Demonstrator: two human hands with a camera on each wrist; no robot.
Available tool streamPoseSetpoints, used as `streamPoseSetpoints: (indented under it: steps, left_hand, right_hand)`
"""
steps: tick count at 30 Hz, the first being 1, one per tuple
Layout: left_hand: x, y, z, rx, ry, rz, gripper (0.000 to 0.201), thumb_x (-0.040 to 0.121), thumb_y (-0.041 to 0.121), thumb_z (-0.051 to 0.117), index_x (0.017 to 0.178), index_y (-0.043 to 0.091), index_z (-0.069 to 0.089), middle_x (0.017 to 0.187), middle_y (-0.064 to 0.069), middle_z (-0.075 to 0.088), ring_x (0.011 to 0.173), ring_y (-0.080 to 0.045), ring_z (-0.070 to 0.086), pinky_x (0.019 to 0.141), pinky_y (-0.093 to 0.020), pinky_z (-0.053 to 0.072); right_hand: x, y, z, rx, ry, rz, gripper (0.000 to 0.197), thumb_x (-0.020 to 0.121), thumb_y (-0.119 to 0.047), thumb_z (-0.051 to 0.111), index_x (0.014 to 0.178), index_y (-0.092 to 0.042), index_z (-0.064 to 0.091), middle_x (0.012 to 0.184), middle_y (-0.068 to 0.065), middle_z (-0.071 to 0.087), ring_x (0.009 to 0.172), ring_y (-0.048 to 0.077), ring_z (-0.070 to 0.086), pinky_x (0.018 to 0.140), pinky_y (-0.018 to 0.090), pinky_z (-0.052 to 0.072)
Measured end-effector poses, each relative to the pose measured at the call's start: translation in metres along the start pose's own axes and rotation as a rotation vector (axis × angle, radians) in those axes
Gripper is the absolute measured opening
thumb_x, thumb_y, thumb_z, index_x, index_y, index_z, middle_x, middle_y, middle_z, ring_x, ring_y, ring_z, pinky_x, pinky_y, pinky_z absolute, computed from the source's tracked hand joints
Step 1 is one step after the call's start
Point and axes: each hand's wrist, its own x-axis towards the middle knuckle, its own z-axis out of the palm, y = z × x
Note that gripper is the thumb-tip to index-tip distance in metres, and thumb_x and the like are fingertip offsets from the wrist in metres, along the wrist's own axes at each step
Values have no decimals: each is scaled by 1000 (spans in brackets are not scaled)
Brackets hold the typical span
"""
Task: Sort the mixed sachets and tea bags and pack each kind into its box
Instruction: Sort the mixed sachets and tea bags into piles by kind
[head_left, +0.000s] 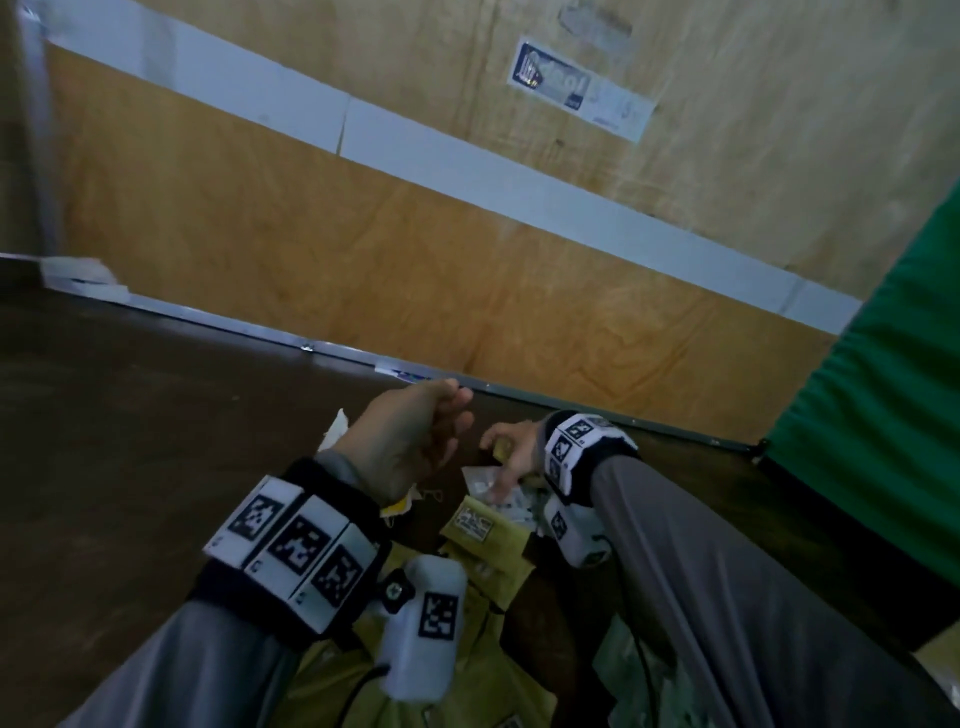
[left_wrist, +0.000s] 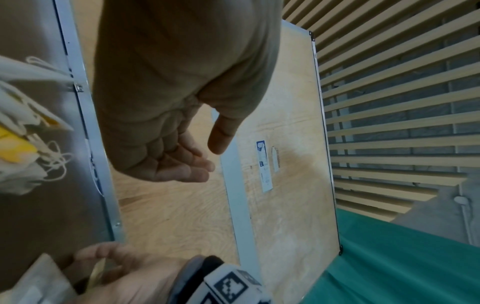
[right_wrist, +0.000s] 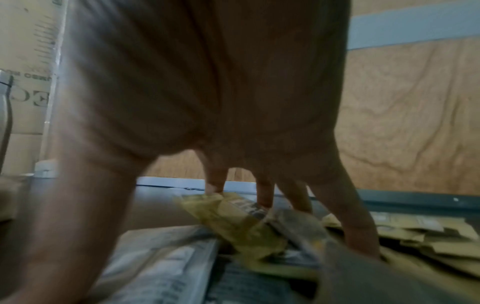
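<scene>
The left hand (head_left: 410, 441) is hovering above the bench (head_left: 130, 415) with fingers (left_wrist: 187, 166) loose, holding nothing. Tea bags (left_wrist: 23, 131) are lying beneath it. Rightward, the right hand (head_left: 511, 457), nearer the pile, is pressing spread fingers (right_wrist: 265, 193) onto a yellow sachet (right_wrist: 233, 224) directly below, its long axis running toward the wrist. No box is showing.

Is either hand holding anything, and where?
The left hand is empty. The right hand has fingertips on the end of a yellow sachet in the pile; a real grip cannot be told.
</scene>
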Motion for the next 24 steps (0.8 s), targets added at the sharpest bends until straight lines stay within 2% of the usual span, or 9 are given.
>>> streamPoseSetpoints:
  steps: [2,4,9,12,16,18,21,22,24]
  left_hand:
    - [-2,-4,5,3,-13,-3,16,95,21,53,82,18,61,79,8,64,75,-7,60,62,-20,40]
    - [-4,-7,9,17,-33,-9,15,96,20,52,83,19,59,82,7,64,76,-7,59,63,-20,40]
    - [-11,-7,14,26,-55,-13,9,95,19,52,99,18,60,89,6,67,80,-9,60,63,-22,42]
    - [-13,-6,13,22,-66,-22,8,95,19,53,98,17,60,89,5,68,81,-9,60,66,-23,42]
    - [-14,-6,12,81,-68,-16,9,93,19,55,97,15,62,91,0,65,82,-11,58,68,-25,43]
    - [-16,-10,15,183,-82,33,9,91,18,60,99,15,61,93,-4,59,82,-13,56,69,-26,43]
    - [-16,-21,24,382,-158,150,59,81,21,74,132,16,45,124,-3,47,114,-22,52,82,-31,44]
    - [-18,-24,28,441,-183,191,65,79,20,75,135,20,42,127,-1,42,120,-23,48,83,-30,43]
    - [-18,-32,34,549,-191,306,44,78,20,76,118,23,57,119,1,53,112,-20,54,82,-32,47]
  right_hand:
    - [2,4,0,8,0,-24,51,69,-39,81,110,-28,53,115,-4,51,108,23,49,90,41,47]
    - [5,7,3,62,10,-63,36,66,-32,84,89,-26,57,98,-7,55,97,21,53,88,41,46]
    - [5,6,7,-62,60,-95,36,73,-31,78,99,-24,54,104,-3,53,100,22,54,94,43,48]
    - [-8,19,3,-18,320,-144,22,75,-25,75,79,-24,54,86,-1,56,87,21,58,77,35,49]
    - [-50,39,-6,324,666,-201,23,79,-15,73,74,-18,51,73,-6,49,75,14,48,58,21,37]
    - [-76,43,-8,427,682,-268,26,80,-14,73,71,-22,50,74,-6,50,72,12,47,60,19,38]
    - [-104,40,1,484,660,-374,24,76,-10,75,71,-24,56,86,4,64,83,20,59,81,31,46]
    - [-110,37,6,500,656,-402,24,74,-8,76,71,-24,58,92,9,67,90,24,62,87,35,46]
    - [-120,29,15,496,634,-444,26,72,-5,77,73,-25,60,92,10,68,89,24,62,85,35,47]
